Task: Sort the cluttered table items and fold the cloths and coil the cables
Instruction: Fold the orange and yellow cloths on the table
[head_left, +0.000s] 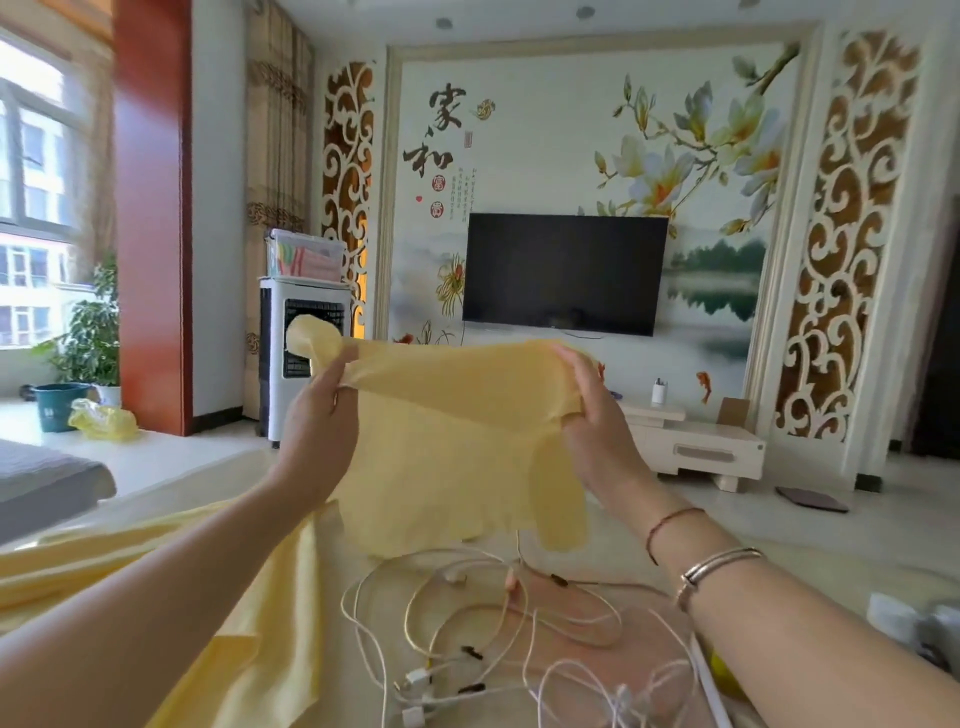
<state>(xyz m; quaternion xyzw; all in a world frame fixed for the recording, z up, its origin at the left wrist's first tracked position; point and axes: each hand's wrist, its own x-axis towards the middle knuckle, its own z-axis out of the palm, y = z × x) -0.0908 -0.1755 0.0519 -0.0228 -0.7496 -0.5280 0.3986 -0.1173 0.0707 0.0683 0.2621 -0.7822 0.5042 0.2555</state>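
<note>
Holding the soft pale-yellow square cloth (457, 441) up above the tangle of white charging cables (498, 639), I've got my left hand (317, 415) and right hand (597, 415) each pinching a top corner, so I'd pull it taut and match corners squarely.

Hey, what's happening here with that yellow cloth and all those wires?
A person is holding a small yellow cloth up in the air, the left hand and the right hand each gripping its top edge, apparently about to fold it. Below it, a tangle of white cables lies uncoiled on the table, beside a larger yellow cloth spread out at the left.
</note>
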